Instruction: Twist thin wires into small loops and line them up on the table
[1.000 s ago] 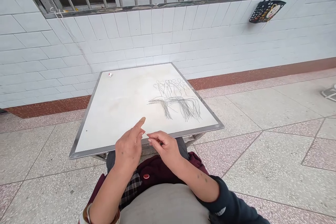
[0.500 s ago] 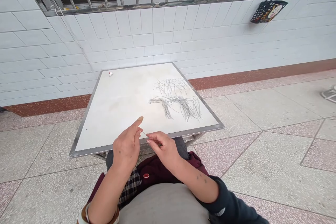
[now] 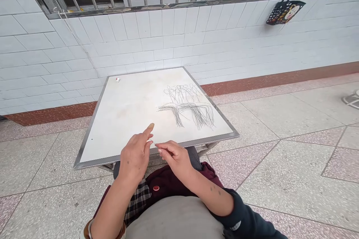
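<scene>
Over the near edge of the white table [image 3: 126,101], my left hand [image 3: 136,153] has its index finger stretched out while the thumb and other fingers pinch a thin wire-like strand [image 3: 153,143]. My right hand [image 3: 175,157] pinches the same strand from the right, thumb against forefinger. Only a short bit shows between the fingertips; the rest is too fine or hidden. On the table's right half lies a spread pile of dark, thin straight-to-bent strands [image 3: 198,114]. Behind it sits a group of similar strands with looped ends [image 3: 182,91].
A small white-and-red item [image 3: 117,80] lies at the table's far left corner. The table has a grey metal rim [image 3: 92,119] and stands by a white tiled wall [image 3: 157,44]. A dark patterned bag [image 3: 284,12] hangs from the window bars. A round metal-framed thing [image 3: 352,99] is at the far right.
Both hands stay almost in place, still holding the strand. My left fingers have shifted slightly, with another fingertip now showing beside the index finger. The strands on the table are unchanged.
</scene>
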### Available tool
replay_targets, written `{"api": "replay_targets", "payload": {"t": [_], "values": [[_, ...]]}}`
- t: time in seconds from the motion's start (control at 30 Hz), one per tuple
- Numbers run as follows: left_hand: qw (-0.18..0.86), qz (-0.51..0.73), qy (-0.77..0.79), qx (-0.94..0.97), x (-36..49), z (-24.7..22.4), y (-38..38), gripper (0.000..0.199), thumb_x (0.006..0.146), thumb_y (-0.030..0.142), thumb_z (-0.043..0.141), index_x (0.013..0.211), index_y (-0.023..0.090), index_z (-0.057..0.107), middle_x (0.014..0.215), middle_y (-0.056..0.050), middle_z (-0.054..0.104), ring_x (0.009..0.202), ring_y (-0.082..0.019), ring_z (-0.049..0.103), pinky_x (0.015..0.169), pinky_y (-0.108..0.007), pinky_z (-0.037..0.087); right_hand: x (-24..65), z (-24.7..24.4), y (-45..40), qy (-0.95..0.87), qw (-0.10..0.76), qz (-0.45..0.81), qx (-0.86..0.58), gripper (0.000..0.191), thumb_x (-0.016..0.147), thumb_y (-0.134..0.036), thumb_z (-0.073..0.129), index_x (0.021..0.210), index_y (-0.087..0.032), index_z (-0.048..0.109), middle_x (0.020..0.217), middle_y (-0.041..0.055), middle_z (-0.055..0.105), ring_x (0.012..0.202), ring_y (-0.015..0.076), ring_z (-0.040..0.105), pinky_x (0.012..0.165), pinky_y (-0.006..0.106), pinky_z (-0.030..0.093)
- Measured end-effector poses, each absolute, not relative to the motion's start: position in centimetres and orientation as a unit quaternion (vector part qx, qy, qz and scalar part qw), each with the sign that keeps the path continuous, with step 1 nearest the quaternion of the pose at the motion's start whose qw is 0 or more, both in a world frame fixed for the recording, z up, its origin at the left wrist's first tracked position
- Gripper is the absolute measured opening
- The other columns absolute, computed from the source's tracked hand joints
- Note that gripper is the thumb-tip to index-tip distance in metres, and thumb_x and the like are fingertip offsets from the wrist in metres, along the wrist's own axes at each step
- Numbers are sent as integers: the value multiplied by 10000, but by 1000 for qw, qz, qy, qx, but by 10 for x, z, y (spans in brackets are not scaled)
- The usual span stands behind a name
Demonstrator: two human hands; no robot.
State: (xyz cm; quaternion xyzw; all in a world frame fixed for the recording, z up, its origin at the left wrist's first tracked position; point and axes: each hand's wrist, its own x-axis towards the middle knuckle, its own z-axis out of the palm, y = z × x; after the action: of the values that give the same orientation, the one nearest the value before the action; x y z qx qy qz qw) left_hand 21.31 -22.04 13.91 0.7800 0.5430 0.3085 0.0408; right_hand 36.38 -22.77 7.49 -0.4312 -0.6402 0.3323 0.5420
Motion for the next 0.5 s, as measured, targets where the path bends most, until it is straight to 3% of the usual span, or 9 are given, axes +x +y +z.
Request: {"api": "replay_targets", "payload": {"t": [0.27, 0.5], "values": [[21, 302, 500, 811, 209, 141, -218, 472, 909, 193, 486, 1361, 319, 434, 944, 4, 685, 892, -154, 605, 724, -264, 481, 364, 81, -229, -601, 537, 412, -424, 176, 852, -271, 581, 983, -232, 693, 830, 20, 651, 580, 98, 602, 567, 235, 553], [-3, 307, 523, 795, 211, 139, -219, 450, 902, 190, 506, 1337, 300, 464, 895, 12, 683, 839, -142, 608, 691, -244, 467, 361, 80, -231, -584, 535, 411, -452, 95, 831, -289, 605, 858, -208, 645, 686, -14, 626, 580, 113, 597, 566, 232, 531]]}}
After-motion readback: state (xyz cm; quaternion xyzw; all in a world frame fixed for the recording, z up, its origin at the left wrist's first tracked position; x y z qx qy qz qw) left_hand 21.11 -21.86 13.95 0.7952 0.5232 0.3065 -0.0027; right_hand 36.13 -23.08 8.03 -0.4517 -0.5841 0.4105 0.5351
